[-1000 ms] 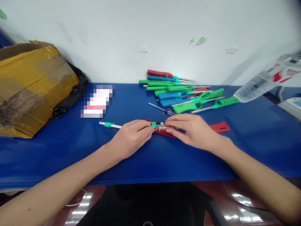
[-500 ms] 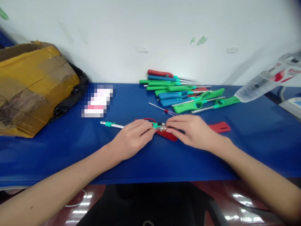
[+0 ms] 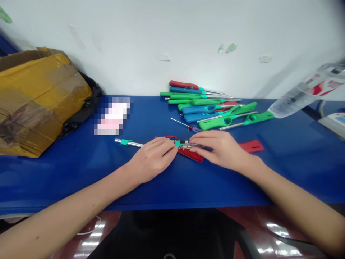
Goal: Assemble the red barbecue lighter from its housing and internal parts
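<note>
An opened long-necked lighter lies on the blue table in front of me. Its metal tube, with a teal collar, sticks out to the left, and its red half-shell lies underneath. My left hand pinches the tube end where it meets the inner parts, fingers closed. My right hand has its fingers closed on the clear inner body of the lighter from the right. A second red shell piece lies on the table just past my right wrist.
A pile of green, blue and red lighters lies at the back by the white wall. A small red-handled screwdriver rests before it. A taped cardboard box stands far left, a blurred packet beside it, a plastic bag at right.
The red half-shell has shifted slightly under the lighter parts, and my fingertips have made small adjustments on the inner body. Both hands stay where they were.
</note>
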### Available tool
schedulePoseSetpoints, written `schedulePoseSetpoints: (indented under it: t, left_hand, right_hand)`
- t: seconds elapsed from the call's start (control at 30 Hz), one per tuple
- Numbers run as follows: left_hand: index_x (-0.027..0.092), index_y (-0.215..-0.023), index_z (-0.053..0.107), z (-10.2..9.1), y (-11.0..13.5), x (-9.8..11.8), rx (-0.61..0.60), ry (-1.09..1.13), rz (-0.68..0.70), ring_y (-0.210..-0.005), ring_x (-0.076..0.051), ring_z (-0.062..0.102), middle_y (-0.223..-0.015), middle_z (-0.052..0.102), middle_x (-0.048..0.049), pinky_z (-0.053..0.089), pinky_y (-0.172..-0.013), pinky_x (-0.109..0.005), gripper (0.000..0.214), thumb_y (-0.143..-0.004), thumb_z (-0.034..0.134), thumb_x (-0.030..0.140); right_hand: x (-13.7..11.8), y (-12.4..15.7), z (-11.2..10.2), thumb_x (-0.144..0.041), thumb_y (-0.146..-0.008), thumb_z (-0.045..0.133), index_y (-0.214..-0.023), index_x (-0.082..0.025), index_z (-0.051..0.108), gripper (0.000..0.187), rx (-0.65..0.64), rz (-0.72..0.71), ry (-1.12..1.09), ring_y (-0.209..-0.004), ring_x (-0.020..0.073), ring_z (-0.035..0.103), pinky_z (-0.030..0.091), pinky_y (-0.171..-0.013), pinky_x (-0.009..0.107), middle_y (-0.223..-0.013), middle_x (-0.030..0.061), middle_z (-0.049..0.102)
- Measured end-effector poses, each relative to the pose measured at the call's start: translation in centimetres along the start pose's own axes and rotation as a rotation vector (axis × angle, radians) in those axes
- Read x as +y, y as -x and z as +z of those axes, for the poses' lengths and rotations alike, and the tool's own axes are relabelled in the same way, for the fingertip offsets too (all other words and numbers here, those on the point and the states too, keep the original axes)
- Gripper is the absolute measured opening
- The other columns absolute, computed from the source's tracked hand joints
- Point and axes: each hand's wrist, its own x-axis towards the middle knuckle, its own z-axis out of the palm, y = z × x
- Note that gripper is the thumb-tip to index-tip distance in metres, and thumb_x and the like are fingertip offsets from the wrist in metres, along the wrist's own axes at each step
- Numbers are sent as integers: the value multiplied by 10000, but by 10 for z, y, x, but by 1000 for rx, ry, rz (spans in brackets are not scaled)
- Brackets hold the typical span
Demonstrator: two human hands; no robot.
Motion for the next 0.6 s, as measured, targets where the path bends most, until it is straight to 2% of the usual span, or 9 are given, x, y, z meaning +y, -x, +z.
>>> schedulePoseSetpoints:
  t: [0.13,0.33,0.43,0.6]
  left_hand:
    - [83,-941,625,1,0,-1,34,14,25,-870,-227,704,-881,712,-139,613,-839,-394,82,-926,547,66]
    - [124,-973,611,-1,-1,-1,50,-2,39,-919,-208,709,-922,724,-108,619,-859,-386,99,-933,542,66]
    - [102,-969,606,-2,-2,-1,79,23,51,-903,-220,714,-907,727,-127,622,-843,-401,80,-916,571,53]
    - [53,-965,611,0,-1,1,121,81,42,-872,-250,720,-875,724,-163,626,-809,-422,107,-866,640,28]
  right_hand:
    - [-2,0,-2,-278,-934,607,-948,-186,733,157,20,16,5,-841,188,725,580,-772,297,-986,65,771]
    - [-3,0,-3,-249,-914,634,-927,-167,709,113,28,37,-12,-815,182,716,568,-739,288,-948,57,768]
    - [-2,-1,-2,-255,-915,639,-946,-176,703,107,24,38,-34,-815,175,711,560,-745,284,-950,48,766]
    - [-2,-1,0,-244,-878,691,-954,-181,693,99,11,112,-73,-726,155,698,543,-674,264,-839,17,757]
